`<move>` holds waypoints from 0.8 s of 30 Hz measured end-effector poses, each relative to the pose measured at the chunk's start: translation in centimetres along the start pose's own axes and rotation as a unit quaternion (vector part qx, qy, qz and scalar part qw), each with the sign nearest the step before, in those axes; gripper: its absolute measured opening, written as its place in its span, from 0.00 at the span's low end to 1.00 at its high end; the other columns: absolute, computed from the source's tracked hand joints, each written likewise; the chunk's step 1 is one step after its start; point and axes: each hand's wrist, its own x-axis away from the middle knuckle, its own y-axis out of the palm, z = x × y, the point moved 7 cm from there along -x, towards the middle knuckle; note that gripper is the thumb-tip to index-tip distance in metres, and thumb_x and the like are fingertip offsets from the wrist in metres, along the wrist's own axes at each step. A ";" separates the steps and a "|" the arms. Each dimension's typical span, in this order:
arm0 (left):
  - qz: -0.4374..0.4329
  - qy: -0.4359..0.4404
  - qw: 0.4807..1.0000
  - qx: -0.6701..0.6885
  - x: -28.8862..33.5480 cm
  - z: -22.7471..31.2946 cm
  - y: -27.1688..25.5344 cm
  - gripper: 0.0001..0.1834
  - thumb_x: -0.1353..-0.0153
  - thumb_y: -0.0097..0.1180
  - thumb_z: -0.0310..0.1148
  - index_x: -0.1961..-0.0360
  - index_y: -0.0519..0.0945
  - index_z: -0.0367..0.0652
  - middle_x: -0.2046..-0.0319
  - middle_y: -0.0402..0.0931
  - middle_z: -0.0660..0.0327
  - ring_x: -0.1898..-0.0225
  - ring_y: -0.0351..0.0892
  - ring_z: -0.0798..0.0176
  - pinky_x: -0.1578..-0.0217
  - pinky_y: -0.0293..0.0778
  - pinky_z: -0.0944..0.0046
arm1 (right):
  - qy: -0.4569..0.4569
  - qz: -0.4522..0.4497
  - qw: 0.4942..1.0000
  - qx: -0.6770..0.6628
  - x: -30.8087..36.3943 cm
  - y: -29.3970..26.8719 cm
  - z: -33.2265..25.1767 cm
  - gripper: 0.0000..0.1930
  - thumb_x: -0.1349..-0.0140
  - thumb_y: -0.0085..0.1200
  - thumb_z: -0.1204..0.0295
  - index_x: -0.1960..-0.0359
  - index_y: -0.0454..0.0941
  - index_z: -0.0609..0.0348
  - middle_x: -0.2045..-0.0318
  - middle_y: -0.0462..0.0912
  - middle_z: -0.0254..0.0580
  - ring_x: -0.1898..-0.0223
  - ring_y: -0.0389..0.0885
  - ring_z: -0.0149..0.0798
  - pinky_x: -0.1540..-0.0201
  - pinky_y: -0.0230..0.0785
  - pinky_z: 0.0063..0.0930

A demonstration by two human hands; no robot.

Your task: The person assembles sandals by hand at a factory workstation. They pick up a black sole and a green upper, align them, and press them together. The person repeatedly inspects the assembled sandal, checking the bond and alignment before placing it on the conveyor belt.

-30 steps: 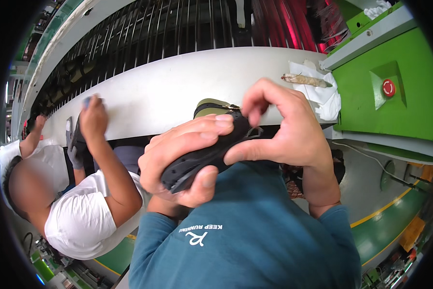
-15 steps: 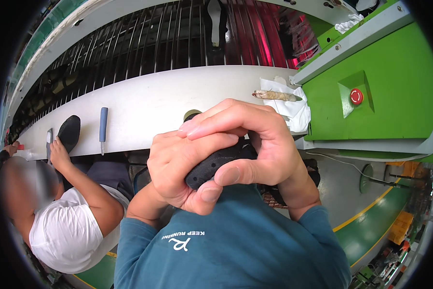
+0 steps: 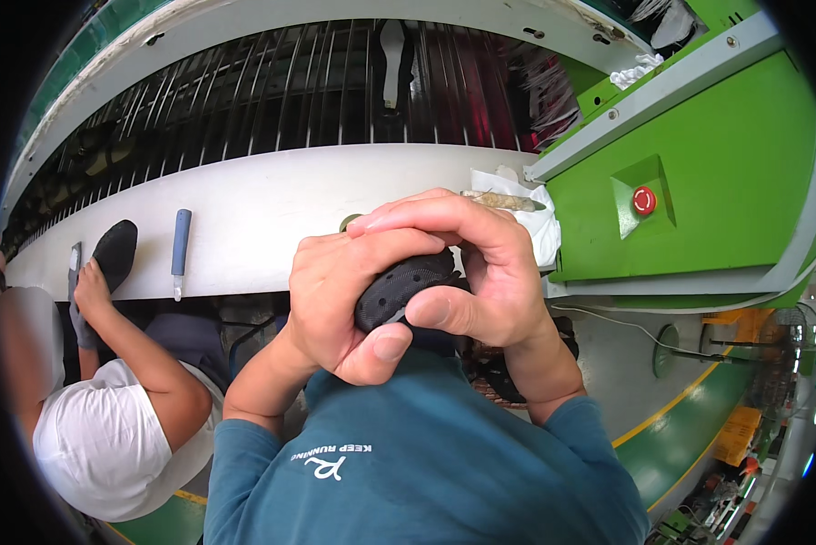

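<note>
The right hand (image 3: 502, 268) arches over the left hand (image 3: 328, 289), curled fingers and thumbs gripping 1 black shoe (image 3: 404, 285).

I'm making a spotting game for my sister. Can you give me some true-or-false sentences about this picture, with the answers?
1. The left hand and right hand are both on the black mesh piece. True.
2. The blue-handled tool is in the right hand. False: the blue-handled tool lies on the white table.
3. The button on the green machine is red. True.
4. The co-worker wears a black shirt. False: it's a white shirt.
</note>
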 end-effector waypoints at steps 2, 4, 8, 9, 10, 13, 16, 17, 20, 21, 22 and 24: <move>-0.011 0.008 1.000 -0.014 -0.1 0.2 0.1 0.29 0.30 0.56 0.50 0.51 0.85 0.27 0.62 0.90 0.44 0.65 0.93 0.46 0.63 0.88 0.54 | -0.005 -0.004 1.000 0.024 0.0 -0.3 -0.4 0.27 0.39 0.80 0.60 0.44 0.86 0.62 0.51 0.92 0.46 0.50 0.91 0.40 0.45 0.82 0.33; -0.023 0.009 1.000 -0.019 0.0 0.4 0.1 0.29 0.29 0.55 0.49 0.51 0.85 0.27 0.63 0.90 0.44 0.65 0.93 0.46 0.63 0.88 0.54 | -0.002 0.003 1.000 0.024 0.1 -0.1 -0.8 0.27 0.39 0.80 0.59 0.44 0.86 0.62 0.51 0.92 0.46 0.50 0.91 0.41 0.45 0.82 0.34; -0.007 0.003 1.000 0.003 0.0 -0.1 -0.4 0.29 0.29 0.55 0.50 0.51 0.85 0.27 0.63 0.90 0.46 0.66 0.93 0.47 0.65 0.87 0.55 | 0.015 0.023 0.999 0.016 0.2 0.5 -0.5 0.27 0.37 0.78 0.57 0.44 0.86 0.63 0.50 0.91 0.46 0.50 0.91 0.41 0.45 0.82 0.34; -0.002 0.011 1.000 -0.007 0.0 -0.3 -0.6 0.29 0.29 0.55 0.50 0.51 0.85 0.28 0.63 0.89 0.46 0.66 0.93 0.47 0.65 0.87 0.55 | 0.019 0.021 1.000 0.011 0.0 0.6 -0.1 0.27 0.37 0.78 0.57 0.43 0.86 0.63 0.50 0.91 0.46 0.50 0.91 0.42 0.44 0.82 0.35; 0.002 0.019 1.000 -0.018 0.0 -0.3 -0.8 0.29 0.29 0.56 0.50 0.51 0.85 0.28 0.63 0.89 0.47 0.67 0.92 0.48 0.65 0.87 0.56 | 0.026 0.017 0.999 -0.005 0.0 0.6 0.2 0.28 0.36 0.77 0.55 0.43 0.85 0.63 0.49 0.91 0.46 0.49 0.91 0.42 0.43 0.81 0.35; 0.012 0.002 1.000 -0.002 0.3 -0.3 -0.6 0.29 0.29 0.57 0.50 0.51 0.84 0.28 0.64 0.89 0.47 0.68 0.92 0.49 0.66 0.86 0.57 | 0.055 0.004 0.997 -0.058 0.1 0.7 0.8 0.30 0.34 0.73 0.51 0.41 0.85 0.63 0.47 0.90 0.47 0.46 0.89 0.43 0.40 0.80 0.37; 0.030 -0.004 0.999 0.015 0.3 -0.5 -0.4 0.28 0.29 0.57 0.50 0.51 0.84 0.29 0.63 0.89 0.48 0.68 0.92 0.49 0.66 0.86 0.57 | 0.063 -0.005 0.996 -0.061 0.1 0.6 0.7 0.30 0.31 0.69 0.50 0.39 0.84 0.63 0.46 0.89 0.48 0.44 0.88 0.44 0.38 0.78 0.39; 0.030 -0.001 0.999 0.013 0.2 -0.6 -0.3 0.28 0.30 0.58 0.50 0.51 0.84 0.29 0.63 0.89 0.48 0.68 0.92 0.49 0.66 0.86 0.57 | 0.064 -0.007 0.997 -0.053 0.1 0.6 0.6 0.30 0.31 0.68 0.51 0.39 0.84 0.64 0.46 0.89 0.49 0.44 0.88 0.44 0.38 0.78 0.39; 0.028 0.007 1.000 0.004 0.1 -0.7 -0.3 0.28 0.30 0.58 0.50 0.51 0.84 0.29 0.63 0.89 0.48 0.67 0.92 0.49 0.66 0.86 0.57 | 0.057 -0.014 0.998 -0.027 -0.1 0.5 0.3 0.28 0.30 0.65 0.54 0.39 0.83 0.65 0.45 0.88 0.49 0.44 0.88 0.44 0.38 0.78 0.39; 0.027 0.008 1.000 0.003 0.1 -0.7 -0.3 0.28 0.30 0.58 0.50 0.51 0.84 0.29 0.63 0.89 0.48 0.67 0.92 0.48 0.65 0.86 0.57 | 0.052 -0.014 0.998 -0.024 -0.1 0.4 0.3 0.27 0.31 0.65 0.55 0.39 0.83 0.65 0.46 0.88 0.50 0.44 0.88 0.44 0.38 0.78 0.39; 0.027 0.009 1.000 0.003 0.1 -0.7 -0.2 0.28 0.30 0.58 0.50 0.51 0.84 0.29 0.63 0.89 0.48 0.67 0.92 0.48 0.65 0.86 0.57 | 0.048 -0.015 0.999 -0.021 -0.2 0.4 0.3 0.27 0.31 0.65 0.56 0.39 0.83 0.65 0.46 0.88 0.50 0.45 0.88 0.44 0.38 0.78 0.39; 0.028 0.009 1.000 0.003 0.1 -0.7 -0.3 0.28 0.30 0.58 0.50 0.51 0.84 0.29 0.63 0.89 0.48 0.67 0.92 0.48 0.65 0.86 0.57 | 0.040 -0.016 0.999 -0.016 -0.2 0.5 0.2 0.27 0.31 0.65 0.57 0.39 0.83 0.65 0.46 0.88 0.50 0.45 0.88 0.44 0.38 0.78 0.39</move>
